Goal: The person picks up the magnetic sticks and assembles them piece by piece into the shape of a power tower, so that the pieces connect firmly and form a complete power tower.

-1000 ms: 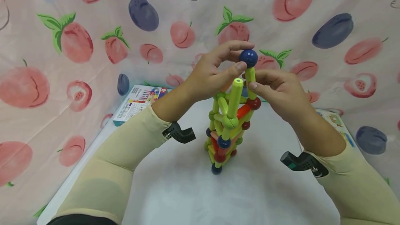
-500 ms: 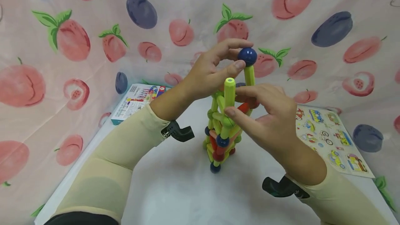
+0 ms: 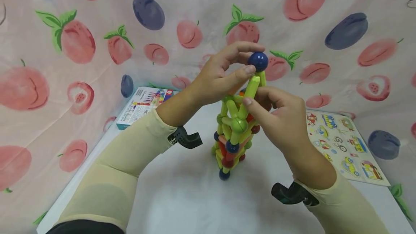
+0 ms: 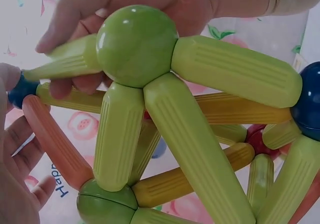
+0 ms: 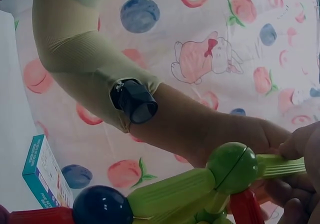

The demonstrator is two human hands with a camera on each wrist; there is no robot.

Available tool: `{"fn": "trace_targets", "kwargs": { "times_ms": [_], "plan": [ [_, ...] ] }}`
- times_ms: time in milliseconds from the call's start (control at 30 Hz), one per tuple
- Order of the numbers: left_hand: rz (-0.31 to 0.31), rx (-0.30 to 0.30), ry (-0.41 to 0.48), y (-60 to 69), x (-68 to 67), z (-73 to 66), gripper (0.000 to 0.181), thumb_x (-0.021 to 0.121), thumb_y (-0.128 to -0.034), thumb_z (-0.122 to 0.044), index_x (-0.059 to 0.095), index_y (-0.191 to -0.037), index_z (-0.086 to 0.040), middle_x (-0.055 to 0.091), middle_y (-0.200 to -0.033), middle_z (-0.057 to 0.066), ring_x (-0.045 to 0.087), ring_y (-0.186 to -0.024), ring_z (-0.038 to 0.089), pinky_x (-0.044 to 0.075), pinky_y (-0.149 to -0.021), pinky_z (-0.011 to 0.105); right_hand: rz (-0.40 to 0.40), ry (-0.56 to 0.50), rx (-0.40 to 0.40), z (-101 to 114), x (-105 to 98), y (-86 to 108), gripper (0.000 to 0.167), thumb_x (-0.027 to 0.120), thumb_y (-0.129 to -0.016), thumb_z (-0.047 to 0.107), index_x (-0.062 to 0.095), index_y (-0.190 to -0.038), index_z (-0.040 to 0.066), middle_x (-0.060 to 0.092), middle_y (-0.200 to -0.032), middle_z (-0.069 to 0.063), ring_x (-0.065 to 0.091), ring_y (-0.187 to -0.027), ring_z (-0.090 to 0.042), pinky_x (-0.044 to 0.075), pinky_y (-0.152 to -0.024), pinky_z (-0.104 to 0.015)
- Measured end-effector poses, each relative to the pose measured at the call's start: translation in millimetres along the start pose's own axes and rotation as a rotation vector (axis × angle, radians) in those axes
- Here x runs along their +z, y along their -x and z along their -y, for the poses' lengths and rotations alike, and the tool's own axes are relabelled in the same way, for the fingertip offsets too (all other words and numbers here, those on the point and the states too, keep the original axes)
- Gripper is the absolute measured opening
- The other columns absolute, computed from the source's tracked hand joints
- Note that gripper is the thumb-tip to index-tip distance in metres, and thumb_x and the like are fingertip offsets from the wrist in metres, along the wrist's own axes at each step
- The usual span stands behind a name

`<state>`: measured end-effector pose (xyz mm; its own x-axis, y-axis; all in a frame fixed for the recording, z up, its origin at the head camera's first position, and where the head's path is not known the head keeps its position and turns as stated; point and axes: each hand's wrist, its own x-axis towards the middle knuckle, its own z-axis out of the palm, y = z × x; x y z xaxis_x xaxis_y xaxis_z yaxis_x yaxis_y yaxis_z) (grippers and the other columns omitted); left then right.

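Note:
A tower of magnetic rods and balls [image 3: 232,147] stands mid-table, mostly yellow-green with red, orange and blue parts. My left hand [image 3: 222,75] pinches the blue ball [image 3: 258,61] at its top between thumb and fingers. Below, my right hand [image 3: 282,122] grips a yellow-green rod [image 3: 250,93] with thumb and fingers. That rod rises from a green ball [image 3: 238,125] and tilts toward the blue ball; in the head view its upper end lies just under it. A second yellow-green rod [image 3: 262,78] stands behind it. The left wrist view shows the held rod [image 4: 70,61] joined to the green ball [image 4: 137,46].
A toy box [image 3: 139,105] lies at the table's back left. On the right lies a sheet with vehicle pictures [image 3: 347,147]. A fruit-printed cloth [image 3: 188,10] hangs behind and round the white table [image 3: 182,198].
My right hand has moved down from the rear rod to the front one. This rod, upright before, now leans right toward the blue ball. My left hand stays on the ball.

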<state>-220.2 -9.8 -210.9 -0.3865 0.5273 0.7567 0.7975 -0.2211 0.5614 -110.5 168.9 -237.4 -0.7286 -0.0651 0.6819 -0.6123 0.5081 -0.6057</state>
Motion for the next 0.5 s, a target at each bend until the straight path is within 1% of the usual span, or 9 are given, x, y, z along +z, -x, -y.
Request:
{"fn": "trace_targets", "kwargs": {
  "times_ms": [167, 333, 500],
  "plan": [
    [0.003, 0.038, -0.007, 0.6, 0.0, -0.8, 0.044, 0.057, -0.1013, -0.019, 0.057, -0.139, 0.002, 0.074, -0.115, 0.008, 0.065, -0.114, 0.021, 0.053, -0.096, 0.039, 0.002, 0.020, 0.007, -1.8, 0.0, -1.4, 0.016, 0.079, -0.098, 0.016, 0.083, -0.109, 0.005, 0.067, -0.075, 0.000, 0.054, -0.069, -0.016, 0.045, -0.060, -0.024],
    [0.008, 0.073, -0.025, 2.4, 1.0, -0.3, 0.044, 0.057, -0.1004, -0.019, 0.058, -0.139, 0.003, 0.075, -0.114, 0.007, 0.066, -0.113, 0.020, 0.051, -0.099, 0.040, -0.009, 0.015, 0.004, -3.1, -0.4, 0.5, 0.014, 0.081, -0.097, 0.014, 0.084, -0.108, 0.005, 0.069, -0.075, 0.000, 0.053, -0.066, -0.015, 0.044, -0.058, -0.024],
    [0.001, 0.084, -0.037, 3.9, 1.3, 1.0, 0.044, 0.058, -0.1004, -0.018, 0.058, -0.140, 0.002, 0.075, -0.114, 0.006, 0.066, -0.113, 0.018, 0.051, -0.100, 0.039, -0.016, 0.008, -0.002, -5.4, 0.1, 2.1, 0.014, 0.081, -0.097, 0.014, 0.084, -0.108, 0.006, 0.070, -0.074, 0.001, 0.054, -0.064, -0.014, 0.044, -0.057, -0.023]
  ]
}}
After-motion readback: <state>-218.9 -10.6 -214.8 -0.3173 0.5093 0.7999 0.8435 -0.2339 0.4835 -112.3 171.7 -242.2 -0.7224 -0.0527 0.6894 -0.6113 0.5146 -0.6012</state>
